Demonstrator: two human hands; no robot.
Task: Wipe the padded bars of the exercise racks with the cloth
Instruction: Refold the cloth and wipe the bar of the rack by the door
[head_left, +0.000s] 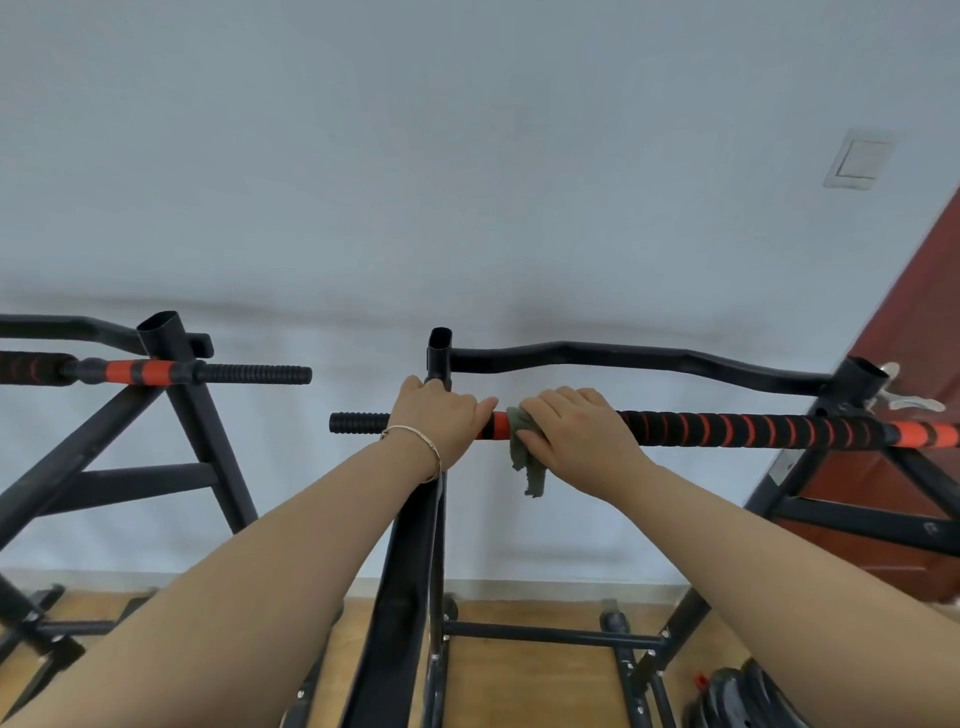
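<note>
While the left hand (439, 418) is gripping the bar (727, 428) beside the upright (440, 358), its fingers clamped round it, probably to steady the rack, the right hand (576, 434) is pressing the cloth (522, 441) onto the bar just next to it, fingers curled over the cloth and bar together. The cloth's loose end is hanging below. The striped padding is stretching away to the right, seemingly not yet wiped. A second rack (171, 374) is standing well apart on the left. No containers are showing; dark weight plates (737, 696) are lying on the floor.
</note>
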